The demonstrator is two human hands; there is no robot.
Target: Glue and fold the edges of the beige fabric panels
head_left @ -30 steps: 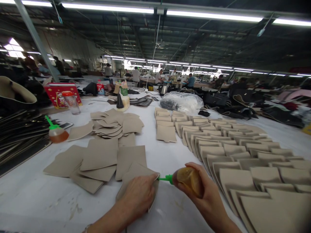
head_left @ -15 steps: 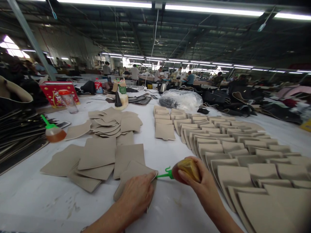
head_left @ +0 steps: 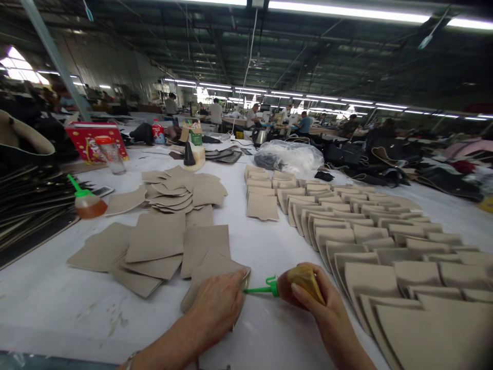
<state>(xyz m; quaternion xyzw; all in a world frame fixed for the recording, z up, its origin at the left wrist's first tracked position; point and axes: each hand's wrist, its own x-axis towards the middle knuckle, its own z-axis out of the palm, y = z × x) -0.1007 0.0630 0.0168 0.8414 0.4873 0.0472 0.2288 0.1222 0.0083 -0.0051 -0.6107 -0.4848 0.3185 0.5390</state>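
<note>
My left hand [head_left: 220,303] grips a beige piece [head_left: 210,268] near its right corner, with the fingers on top of it. Wrapped in my right hand [head_left: 321,298] is a squeeze bottle [head_left: 298,285] of amber liquid, lying sideways. Its green nozzle points left, and the tip is at the right edge of the held piece. Loose flat beige pieces [head_left: 156,237] lie in overlapping piles to the left and behind. On the right stand long rows of folded beige pieces [head_left: 372,280].
A second bottle with a green nozzle [head_left: 90,204] stands at the left beside dark stacked strips [head_left: 34,216]. Farther back are a clear cup [head_left: 111,158], a red box [head_left: 82,141], a kettle [head_left: 260,136] and a plastic bag [head_left: 290,156]. People work in the background.
The bottle and my right hand have moved slightly down, and the nozzle tip has shifted a little down and left along the piece's edge. The view has tilted slightly.
</note>
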